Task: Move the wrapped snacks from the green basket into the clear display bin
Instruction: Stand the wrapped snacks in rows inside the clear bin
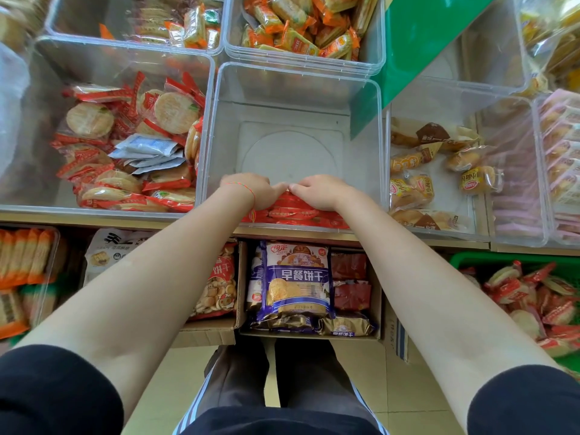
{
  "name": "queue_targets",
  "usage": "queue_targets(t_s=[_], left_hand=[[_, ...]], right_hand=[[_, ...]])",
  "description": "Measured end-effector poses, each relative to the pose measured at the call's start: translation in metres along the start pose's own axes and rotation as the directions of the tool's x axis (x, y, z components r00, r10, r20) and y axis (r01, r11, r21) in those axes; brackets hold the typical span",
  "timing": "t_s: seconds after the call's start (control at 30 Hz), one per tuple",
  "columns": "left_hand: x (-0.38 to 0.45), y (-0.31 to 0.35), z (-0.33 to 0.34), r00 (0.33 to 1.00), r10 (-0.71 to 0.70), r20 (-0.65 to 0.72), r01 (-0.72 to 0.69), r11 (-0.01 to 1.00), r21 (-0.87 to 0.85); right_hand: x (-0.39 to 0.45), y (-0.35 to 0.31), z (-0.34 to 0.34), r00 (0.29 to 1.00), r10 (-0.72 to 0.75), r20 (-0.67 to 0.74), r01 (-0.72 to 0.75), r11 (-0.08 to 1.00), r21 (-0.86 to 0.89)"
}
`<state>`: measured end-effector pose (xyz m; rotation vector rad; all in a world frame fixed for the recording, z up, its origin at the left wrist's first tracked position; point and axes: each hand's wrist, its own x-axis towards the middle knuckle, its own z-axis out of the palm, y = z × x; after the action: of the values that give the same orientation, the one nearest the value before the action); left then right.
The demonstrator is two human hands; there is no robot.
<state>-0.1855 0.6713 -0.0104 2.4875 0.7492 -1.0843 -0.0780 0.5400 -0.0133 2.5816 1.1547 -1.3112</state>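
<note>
Red wrapped snacks [293,211] stacked flat against the near wall of the clear display bin [295,89], shiny foil with pale print, rest of the bin floor bare. Left hand [254,189] and right hand [320,191] both down on top of that stack, fingertips meeting in the middle, fingers curled over the upper packs, so each grip holding snacks rather than spread wide. Thin red string bracelet [241,185] on the left wrist.

Going left to right up top: left bin [94,51] loaded with round rice crackers in red wrappers plus a few pale blue-white sachets [147,150], then the display bin dead centre, then a bin of small bread rolls [439,164] in clear wrap, then pink-wrapped packs [561,146] at the far right edge. Behind, two more bins with orange-wrapped biscuits [298,26].

Lower shelf: tray of orange-banded crackers far left, a white bag [110,249], a cardboard box [238,324] with a purple biscuit bag [296,281] standing in it, then the green basket [464,259] at far right, well apart from the bin and still holding plenty of red snack packs. Both forearms reaching over the shelf edge and that box.
</note>
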Motion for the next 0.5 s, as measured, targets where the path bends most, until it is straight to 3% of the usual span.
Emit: queue_targets(t_s=[0.33, 0.43, 0.5], left_hand=[[-0.002, -0.001, 0.002, 0.999, 0.024, -0.035, -0.024, 1.0, 0.013], [-0.008, 0.004, -0.002, 0.993, 0.037, -0.111, -0.038, 0.999, 0.0], [-0.015, 0.011, -0.004, 0.968, 0.072, -0.24, -0.077, 0.997, -0.012]], right_hand=[[-0.016, 0.009, -0.002, 0.983, 0.073, -0.171, -0.052, 0.991, 0.123], [-0.024, 0.011, -0.002, 0.952, 0.083, -0.294, -0.033, 0.985, 0.17], [-0.034, 0.011, -0.003, 0.906, 0.081, -0.415, 0.01, 0.977, 0.213]])
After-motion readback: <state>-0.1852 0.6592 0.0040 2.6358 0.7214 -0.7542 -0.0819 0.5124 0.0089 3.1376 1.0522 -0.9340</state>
